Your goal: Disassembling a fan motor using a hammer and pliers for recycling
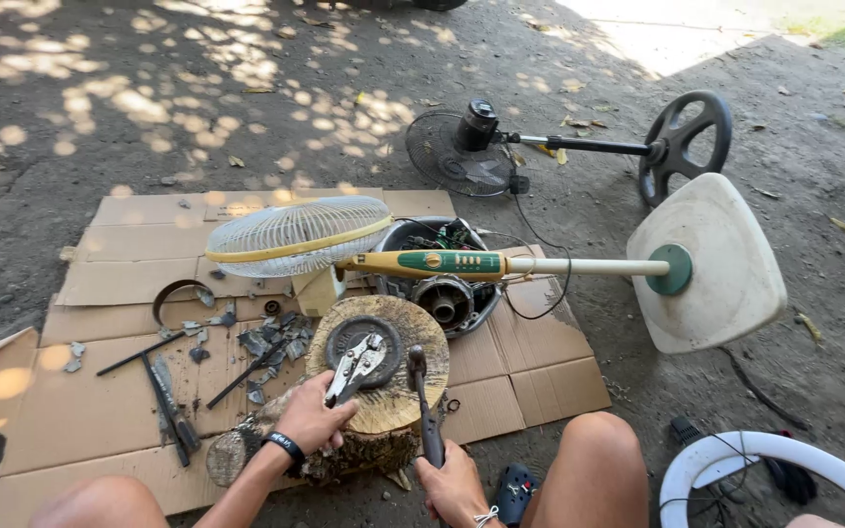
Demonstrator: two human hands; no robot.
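White stand fan [540, 266] lying across cardboard [100, 391]; black fan [559, 147] on ground beyond.

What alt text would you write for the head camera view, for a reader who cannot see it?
A seated person's left hand grips silver locking pliers clamped on a dark metal ring atop a round wooden stump, while the right hand holds a dark hammer. Two dismantled standing fans lie beyond on flattened cardboard and dirt.

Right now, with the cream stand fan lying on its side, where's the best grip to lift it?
Probably the cream pole, between the green-and-yellow control housing and the square base. Come from above, fingers wrapped round it: it lies level, bare and slim. The wire cage is flimsy, and the base is too broad for one hand.
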